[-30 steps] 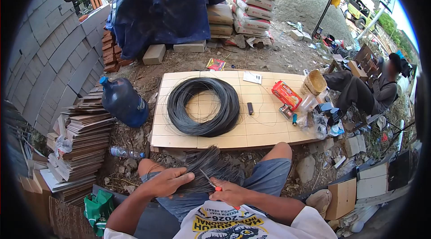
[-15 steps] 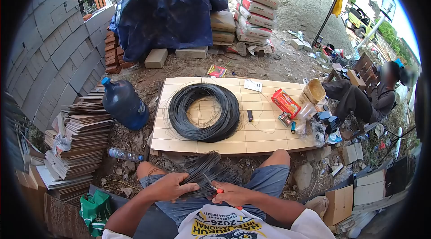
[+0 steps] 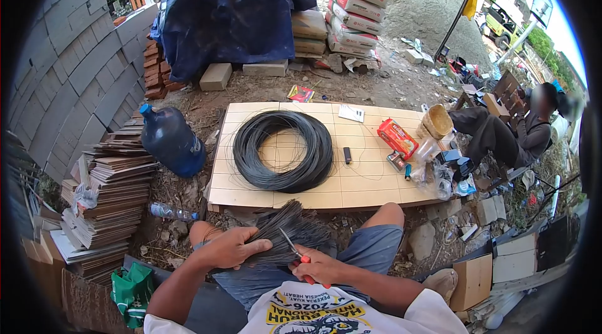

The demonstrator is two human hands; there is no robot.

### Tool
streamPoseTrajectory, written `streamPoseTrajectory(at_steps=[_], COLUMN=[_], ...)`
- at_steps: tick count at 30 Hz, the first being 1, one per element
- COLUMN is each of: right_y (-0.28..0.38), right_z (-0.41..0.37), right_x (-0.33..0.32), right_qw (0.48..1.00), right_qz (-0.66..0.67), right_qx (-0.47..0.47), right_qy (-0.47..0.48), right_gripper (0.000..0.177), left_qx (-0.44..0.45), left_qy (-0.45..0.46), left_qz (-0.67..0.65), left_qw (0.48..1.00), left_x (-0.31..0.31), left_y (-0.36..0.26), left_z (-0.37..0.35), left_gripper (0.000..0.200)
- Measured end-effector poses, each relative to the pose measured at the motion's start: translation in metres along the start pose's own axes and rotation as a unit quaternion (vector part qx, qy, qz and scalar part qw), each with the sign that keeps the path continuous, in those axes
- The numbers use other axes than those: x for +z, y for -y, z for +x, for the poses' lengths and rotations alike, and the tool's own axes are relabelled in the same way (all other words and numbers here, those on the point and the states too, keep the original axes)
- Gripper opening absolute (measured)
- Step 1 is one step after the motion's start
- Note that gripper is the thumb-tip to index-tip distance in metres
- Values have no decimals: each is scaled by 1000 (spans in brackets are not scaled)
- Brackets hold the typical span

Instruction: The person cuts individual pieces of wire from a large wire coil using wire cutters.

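On the lap, one bundle of cut wires (image 3: 291, 227) lies under the left hand (image 3: 229, 247), fingers curled closed over its near end, strands fanning away. The right hand (image 3: 320, 265) is clenched round one red-handled cutter (image 3: 295, 252), tip at the bundle. Both grips look unchanged from a moment ago. Beyond, the table (image 3: 370, 180) carries one wire coil (image 3: 283, 150); one blue jug (image 3: 170, 139) stands left.

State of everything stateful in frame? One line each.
left hand: closed on the wire bundle
right hand: closed on the cutters
wire bundle: cut lengths, fanned out at the far end
cutters: tip over the bundle; open or shut unclear
wire coil: wound, flat on the board
water jug: standing, capped
plastic bottle: on its side
cement sacks: stacked
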State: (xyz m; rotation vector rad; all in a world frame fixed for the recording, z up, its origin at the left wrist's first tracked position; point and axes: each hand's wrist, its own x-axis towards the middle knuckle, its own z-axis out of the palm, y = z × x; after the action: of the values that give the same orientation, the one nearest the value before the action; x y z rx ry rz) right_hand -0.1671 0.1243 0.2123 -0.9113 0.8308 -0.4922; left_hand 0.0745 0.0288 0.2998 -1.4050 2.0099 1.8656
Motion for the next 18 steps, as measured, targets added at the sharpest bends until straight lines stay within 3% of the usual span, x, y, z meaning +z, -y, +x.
streamPoseTrajectory(at_steps=[3, 4, 7, 8, 10, 16, 18], right_y=[-11, 5, 15, 17, 28, 28, 22], right_z=[12, 6, 8, 10, 6, 7, 9], right_x=[-8, -2, -5, -10, -3, -7, -10], right_qw=[996, 998, 1000, 1000, 1000, 999, 996], right_qz=[-76, -49, 3, -6, 16, -25, -85], right_qx=[-49, -7, -16, 20, -3, 29, 2], right_qy=[-7, -36, -7, 20, 4, 18, 12], right_gripper=[41, 35, 20, 40, 19, 23, 19], left_qx=[1, -5, 12, 3, -3, -30, -19], left_qy=[19, 22, 11, 12, 15, -7, -10], left_qz=[10, -3, 7, -19, -12, -17, -14], left_qw=[1000, 1000, 1000, 1000, 1000, 999, 1000], left_x=[-1, -1, -4, -3, -3, -6, -8], left_y=[1, -5, -3, -1, -1, -12, -13], left_z=[2, 0, 3, 3, 3, -1, 1], left_gripper=[42, 41, 41, 41, 40, 41, 42])
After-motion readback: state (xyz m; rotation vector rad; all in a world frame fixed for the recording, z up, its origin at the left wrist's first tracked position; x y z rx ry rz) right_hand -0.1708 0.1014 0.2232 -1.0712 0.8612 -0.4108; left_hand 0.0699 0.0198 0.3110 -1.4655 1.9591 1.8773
